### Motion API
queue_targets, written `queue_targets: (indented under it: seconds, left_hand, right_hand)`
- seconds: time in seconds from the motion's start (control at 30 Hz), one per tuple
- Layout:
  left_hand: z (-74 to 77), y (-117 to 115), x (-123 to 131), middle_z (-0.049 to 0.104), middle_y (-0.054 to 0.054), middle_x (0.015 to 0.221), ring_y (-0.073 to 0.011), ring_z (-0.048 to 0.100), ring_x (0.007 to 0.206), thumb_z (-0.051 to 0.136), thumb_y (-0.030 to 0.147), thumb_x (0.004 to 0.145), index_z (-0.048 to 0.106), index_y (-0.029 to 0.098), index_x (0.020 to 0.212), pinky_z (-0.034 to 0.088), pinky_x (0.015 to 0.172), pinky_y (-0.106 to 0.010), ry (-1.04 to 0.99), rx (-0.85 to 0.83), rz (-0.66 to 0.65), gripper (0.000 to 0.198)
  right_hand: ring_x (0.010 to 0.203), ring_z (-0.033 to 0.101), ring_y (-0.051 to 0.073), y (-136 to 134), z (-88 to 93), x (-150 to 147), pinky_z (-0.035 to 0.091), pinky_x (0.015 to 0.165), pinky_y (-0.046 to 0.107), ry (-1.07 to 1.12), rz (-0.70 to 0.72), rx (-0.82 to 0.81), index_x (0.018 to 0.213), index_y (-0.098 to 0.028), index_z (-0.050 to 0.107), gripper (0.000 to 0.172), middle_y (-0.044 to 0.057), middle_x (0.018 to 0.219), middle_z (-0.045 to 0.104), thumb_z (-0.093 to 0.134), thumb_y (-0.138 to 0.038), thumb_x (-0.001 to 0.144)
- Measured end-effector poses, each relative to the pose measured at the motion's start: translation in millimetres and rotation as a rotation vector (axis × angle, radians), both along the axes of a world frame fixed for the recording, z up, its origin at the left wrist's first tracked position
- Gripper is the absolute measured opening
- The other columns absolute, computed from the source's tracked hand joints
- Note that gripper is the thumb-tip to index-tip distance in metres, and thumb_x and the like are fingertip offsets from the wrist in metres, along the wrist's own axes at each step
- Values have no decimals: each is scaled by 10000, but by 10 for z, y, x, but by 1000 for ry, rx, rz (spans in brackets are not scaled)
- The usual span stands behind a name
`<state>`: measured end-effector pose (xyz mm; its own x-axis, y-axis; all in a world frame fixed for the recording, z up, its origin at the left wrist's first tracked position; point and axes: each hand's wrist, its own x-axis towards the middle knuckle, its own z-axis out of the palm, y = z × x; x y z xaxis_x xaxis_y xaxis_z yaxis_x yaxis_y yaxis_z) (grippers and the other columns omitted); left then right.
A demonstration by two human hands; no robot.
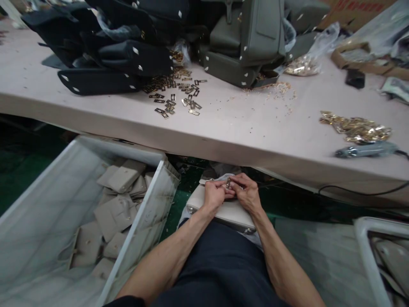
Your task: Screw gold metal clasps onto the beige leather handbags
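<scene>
A cream handbag point(233, 213) lies across my lap, with small metal studs at its lower edge. Over its top my two hands meet, fingers closed. Between the fingertips shows a small shiny metal fitting point(228, 183), too small to make out in detail. My right hand point(247, 194) pinches this fitting from the right. My left hand point(215, 196) is closed beside it at the bag's upper part; its fingertips are partly hidden, so what exactly they grip is unclear.
Black bags point(115, 64) and olive-grey bags point(262, 34) stand on the table point(223, 128) above, among loose metal plates point(171, 104). At right lie gold fittings point(361, 128) and a corded tool point(367, 149). A white bin point(153, 200) with beige bags stands left, another bin point(364, 256) right.
</scene>
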<state>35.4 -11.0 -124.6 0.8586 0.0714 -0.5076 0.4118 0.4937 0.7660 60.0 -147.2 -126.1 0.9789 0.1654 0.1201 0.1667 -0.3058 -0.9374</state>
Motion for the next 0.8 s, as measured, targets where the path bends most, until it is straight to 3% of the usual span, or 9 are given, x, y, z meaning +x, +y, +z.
queue_targets:
  seconds: [0.2,0.57,0.8]
  left_hand:
    - [-3,13,2,772,-125,736,-183,741,571,551,-37,752,801,30,1016,659,598,-286,7,16,9,370]
    - [-41,-7,9,768,-124,720,-174,731,554,608,3,782,805,30,981,642,573,-264,-1,30,24,281]
    - [-59,-16,4,736,-111,648,-185,721,537,753,168,812,798,23,999,626,541,-263,-14,53,4,241]
  right_hand:
    - [903,643,204,29,42,3,517,813,340,-26,17,-24,1076,-254,813,241,59,959,672,660,-241,890]
    - [885,649,199,-8,-63,17,514,785,331,-78,6,-46,1082,-252,811,235,56,945,680,667,-257,896]
    - [843,664,200,17,22,50,506,732,313,-35,-40,-40,944,-228,820,142,64,935,718,712,-278,867]
